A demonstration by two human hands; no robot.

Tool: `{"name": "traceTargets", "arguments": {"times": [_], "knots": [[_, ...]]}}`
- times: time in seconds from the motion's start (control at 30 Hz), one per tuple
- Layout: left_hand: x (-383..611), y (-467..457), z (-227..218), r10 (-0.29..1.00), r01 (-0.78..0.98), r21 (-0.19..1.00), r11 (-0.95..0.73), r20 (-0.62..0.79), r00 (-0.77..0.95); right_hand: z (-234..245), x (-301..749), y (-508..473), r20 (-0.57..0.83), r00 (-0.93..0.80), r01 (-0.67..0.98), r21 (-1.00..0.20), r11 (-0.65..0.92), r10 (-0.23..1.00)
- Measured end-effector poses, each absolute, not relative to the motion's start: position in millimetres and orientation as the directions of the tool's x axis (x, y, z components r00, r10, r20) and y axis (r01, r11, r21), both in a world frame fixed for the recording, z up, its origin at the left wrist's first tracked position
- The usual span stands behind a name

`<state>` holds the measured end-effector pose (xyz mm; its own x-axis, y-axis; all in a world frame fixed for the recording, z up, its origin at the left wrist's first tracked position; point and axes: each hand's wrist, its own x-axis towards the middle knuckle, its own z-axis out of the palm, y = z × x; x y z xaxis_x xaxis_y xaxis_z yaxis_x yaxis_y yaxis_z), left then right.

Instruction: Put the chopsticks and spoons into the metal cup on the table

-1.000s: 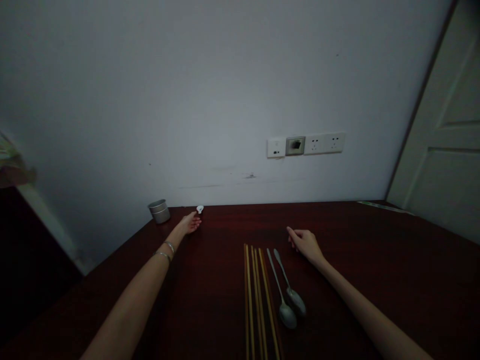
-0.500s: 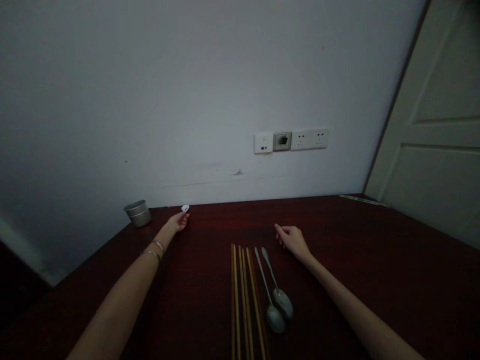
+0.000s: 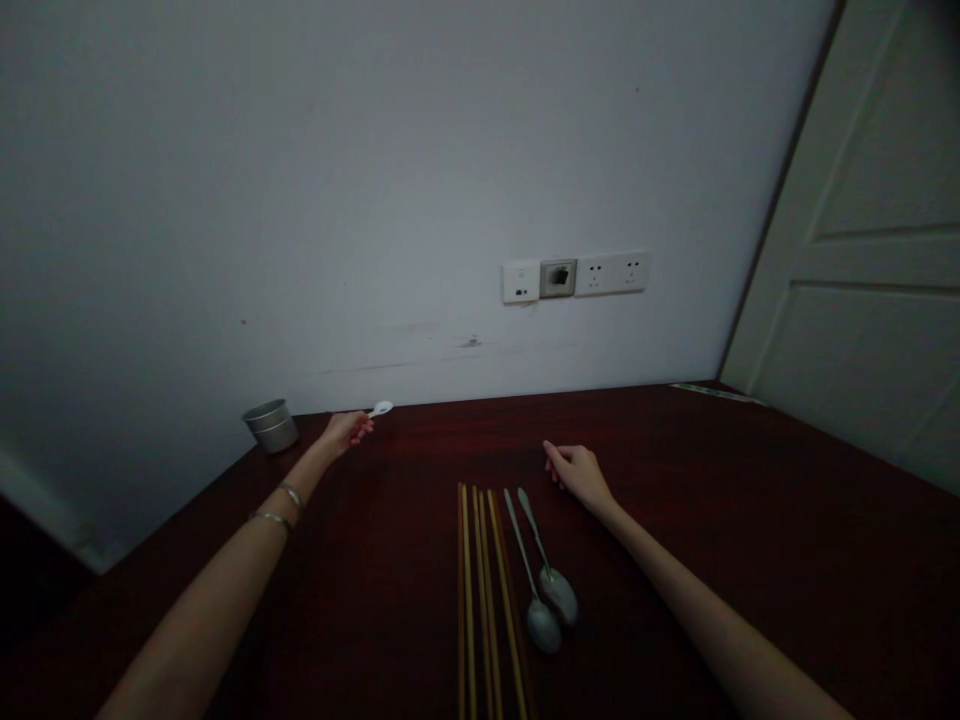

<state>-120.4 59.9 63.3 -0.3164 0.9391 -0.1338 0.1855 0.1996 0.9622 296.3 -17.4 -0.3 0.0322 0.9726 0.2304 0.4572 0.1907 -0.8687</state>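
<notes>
My left hand (image 3: 348, 430) is closed on the handle of a small white spoon (image 3: 382, 408), whose bowl points right, close to the wall. Just left of that hand stands a metal cup (image 3: 271, 428). My right hand (image 3: 581, 474) rests at the table with its fingers curled in, and nothing shows in them. Nearest to it lie two metal spoons, the left one (image 3: 544, 628) and the right one (image 3: 561, 598), side by side with their bowls toward me. Several wooden chopsticks (image 3: 484, 600) lie in a row left of the spoons.
The dark red-brown table (image 3: 360, 580) meets a pale wall (image 3: 375, 200) at the back. Wall sockets (image 3: 611, 274) and a switch plate (image 3: 558, 279) sit above it. A panelled door (image 3: 862, 300) stands at the right, with a thin strip (image 3: 716, 393) on the table's back edge.
My left hand has shifted slightly left and turned, so the white spoon now points right and shows more of its length. My right hand keeps its curled pose. The view has shifted slightly.
</notes>
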Motion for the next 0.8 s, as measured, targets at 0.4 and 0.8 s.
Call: {"name": "traceTargets", "arguments": {"times": [0.4, 0.8], "knots": [[-16.7, -3.9, 138.8, 0.934, 0.738, 0.583, -0.339, 0.305, 0.188, -4.1, 297.7, -13.1, 0.205, 0.040, 0.363, -0.915, 0.177, 0.978], [81.7, -46.5, 118.4, 0.930, 0.312, 0.901, -0.300, 0.203, 0.308, 45.7, 284.3, -21.3, 0.152, -0.163, 0.099, -0.980, 0.170, 0.975]]}}
